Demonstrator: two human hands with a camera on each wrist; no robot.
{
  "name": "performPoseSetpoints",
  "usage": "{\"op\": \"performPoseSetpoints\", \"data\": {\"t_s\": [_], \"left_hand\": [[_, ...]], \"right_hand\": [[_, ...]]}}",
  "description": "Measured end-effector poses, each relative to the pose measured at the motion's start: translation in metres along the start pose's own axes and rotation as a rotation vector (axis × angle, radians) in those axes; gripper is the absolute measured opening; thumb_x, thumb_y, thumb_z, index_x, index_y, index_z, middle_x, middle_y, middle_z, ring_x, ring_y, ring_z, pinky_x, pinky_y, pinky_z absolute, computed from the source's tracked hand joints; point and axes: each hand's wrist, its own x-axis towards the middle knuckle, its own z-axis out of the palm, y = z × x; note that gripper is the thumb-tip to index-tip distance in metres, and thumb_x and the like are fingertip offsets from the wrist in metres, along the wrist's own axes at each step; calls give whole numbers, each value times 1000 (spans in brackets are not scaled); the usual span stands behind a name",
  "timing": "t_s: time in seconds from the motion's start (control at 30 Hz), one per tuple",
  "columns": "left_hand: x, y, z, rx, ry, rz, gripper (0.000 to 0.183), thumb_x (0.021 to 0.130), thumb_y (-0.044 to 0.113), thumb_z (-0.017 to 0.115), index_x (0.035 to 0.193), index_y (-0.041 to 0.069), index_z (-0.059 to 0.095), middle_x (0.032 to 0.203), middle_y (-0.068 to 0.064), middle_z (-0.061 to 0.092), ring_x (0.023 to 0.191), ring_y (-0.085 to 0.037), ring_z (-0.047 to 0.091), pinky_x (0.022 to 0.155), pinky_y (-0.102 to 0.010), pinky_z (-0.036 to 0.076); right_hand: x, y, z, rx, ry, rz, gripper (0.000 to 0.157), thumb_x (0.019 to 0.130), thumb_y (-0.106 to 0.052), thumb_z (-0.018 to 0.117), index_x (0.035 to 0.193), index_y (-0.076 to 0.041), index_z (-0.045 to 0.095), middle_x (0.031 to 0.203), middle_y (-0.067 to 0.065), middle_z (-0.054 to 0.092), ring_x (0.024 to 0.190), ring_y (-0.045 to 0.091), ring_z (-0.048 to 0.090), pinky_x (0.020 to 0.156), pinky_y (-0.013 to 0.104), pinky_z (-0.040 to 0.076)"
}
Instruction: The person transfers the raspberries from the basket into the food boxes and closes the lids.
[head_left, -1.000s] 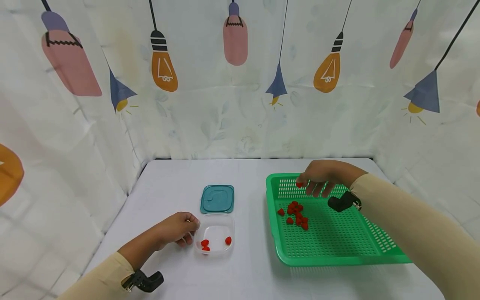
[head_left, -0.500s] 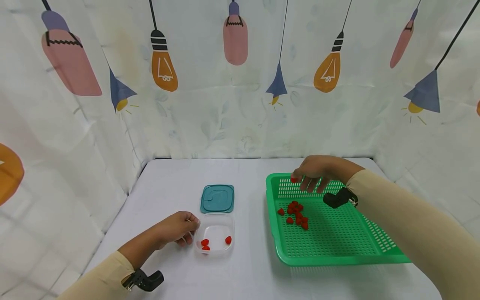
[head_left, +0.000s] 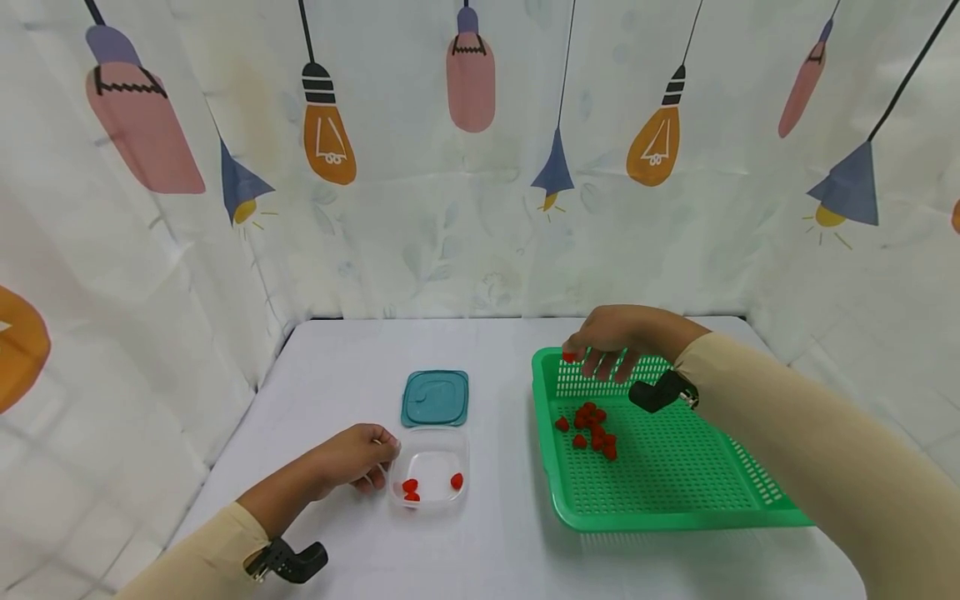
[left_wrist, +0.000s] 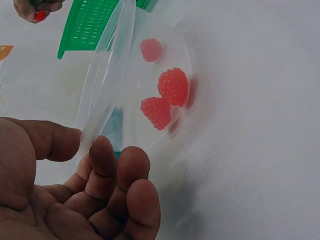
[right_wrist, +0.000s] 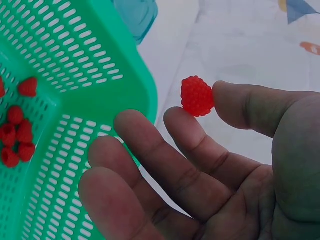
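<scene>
My right hand (head_left: 618, 337) pinches a raspberry (right_wrist: 197, 96) between thumb and index fingertip, over the far left corner of the green basket (head_left: 690, 522). Several more raspberries (head_left: 592, 427) lie in a cluster on the basket's left side. At the left, my left hand (head_left: 358, 457) pinches the rim of a clear plastic container (head_left: 431, 467) between thumb and index finger, its other fingers curled loosely below. Three raspberries (left_wrist: 173, 87) show in that container: two close together by the near left corner, one at the right side.
A teal lid (head_left: 435, 398) lies flat just behind the clear container. White cloth covers the table (head_left: 495, 550), and a printed curtain (head_left: 480, 242) hangs along its back and sides. Bare tabletop lies between the container and the basket.
My right hand has moved left and slightly up across the basket's far side, carrying the pinched raspberry. My left hand and the container have stayed put.
</scene>
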Motion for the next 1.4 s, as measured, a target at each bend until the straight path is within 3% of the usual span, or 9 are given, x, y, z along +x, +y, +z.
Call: {"op": "performPoseSetpoints", "data": {"t_s": [0.27,0.53,0.7,0.97,1.4], "left_hand": [[0,-1,0,-5,0,3,20,104,19,57,113,1,61,90,-12,62,76,-26,62,68,-37,54],[1,-4,1,-7,3,7,20,104,19,57,113,2,61,89,-11,62,75,-26,62,67,-37,54],[1,-4,1,-9,1,9,20,104,19,58,113,2,61,90,-11,62,75,-26,62,67,-37,54],[-2,-1,0,-4,10,19,20,103,19,58,112,2,62,89,-11,62,76,-26,62,68,-37,55],[0,-4,0,-17,8,20,19,103,18,58,111,1,62,90,-11,63,75,-26,63,67,-37,54]], "right_hand": [[4,-10,5,6,4,-12,44,103,-37,58,124,1,64,109,14,72,99,32,70,77,43,59],[9,-19,15,0,0,-22,40,101,-38,62,121,-5,67,109,13,71,98,32,70,81,46,58],[9,-26,21,-13,-12,-35,41,101,-38,62,124,-5,68,113,15,71,100,33,70,77,43,59],[8,-40,33,-24,-19,-49,37,99,-38,64,116,-6,70,105,12,72,99,33,70,81,46,59],[15,-61,53,1,-31,-67,30,98,-38,67,107,-9,72,101,9,74,92,29,72,73,41,60]]}}
